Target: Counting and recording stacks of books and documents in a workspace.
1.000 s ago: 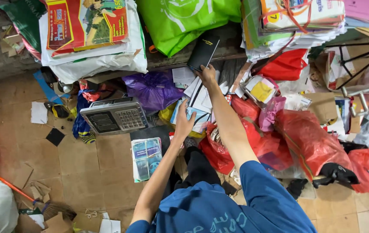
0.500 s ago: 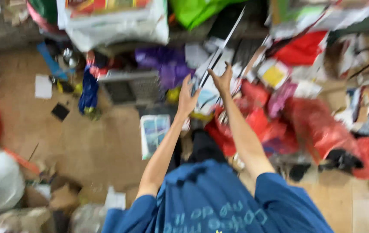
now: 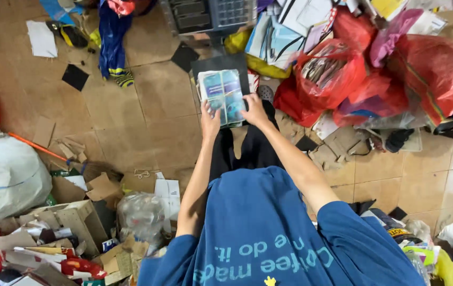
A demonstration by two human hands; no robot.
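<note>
Bundle of teal booklets point(image 3: 222, 96), tied, at 12 o'clock: left hand point(image 3: 210, 117) and right hand point(image 3: 253, 110) closed on its near edge; best kept level, both grips even.

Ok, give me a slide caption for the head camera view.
Both hands, left hand and right hand, grip a tied stack of booklets amid red bags.

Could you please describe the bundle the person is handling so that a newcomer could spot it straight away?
Start at the heap of red plastic bags on the tiled floor, then look just to their left. There, a tied stack of blue-green booklets lies on a black board, with the left hand and right hand on its near edge. Unlike the loose papers around it, string binds it.
</note>
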